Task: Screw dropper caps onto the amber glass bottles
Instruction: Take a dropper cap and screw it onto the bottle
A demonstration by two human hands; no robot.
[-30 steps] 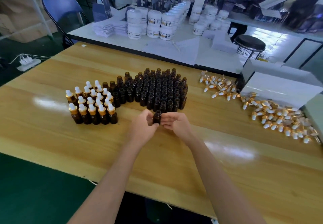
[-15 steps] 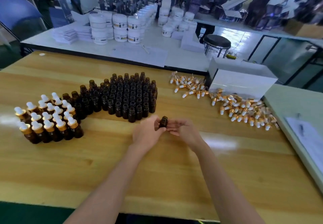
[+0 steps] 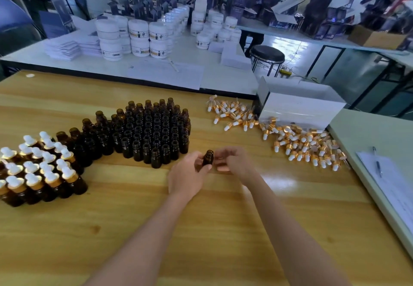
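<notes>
Crowding the far side of the pale wooden worktable point(image 3: 111, 230) is a tight block of uncapped amber glass bottles point(image 3: 154, 129), and to its left stands a group of amber bottles already fitted with gold-collared white-bulb dropper caps point(image 3: 38, 169). Loose gold-and-white dropper caps point(image 3: 297, 142) lie scattered to the right, some touching the base of a white rectangular cardboard box point(image 3: 299, 109) whose contents cannot be seen. A sheet of paper with a dark pen point(image 3: 377, 162) on it rests on the pale green table at far right. Behind, a white table carries stacked white plastic jars point(image 3: 138, 37) and piles of white leaflets point(image 3: 64, 49), with a black round stool point(image 3: 267, 54) beyond.

Nothing lies between the hands and the loose caps.

One small uncapped amber glass bottle point(image 3: 208, 158) is raised just above the table in front of the block, upright with a slight tilt, its open threaded neck on top. The left hand point(image 3: 190, 174) grips it by the lower body between thumb and fingers. The right hand point(image 3: 234, 162) is just beside it, fingers loosely curled and blurred; it appears not to touch the bottle, and whether it holds anything cannot be told.
</notes>
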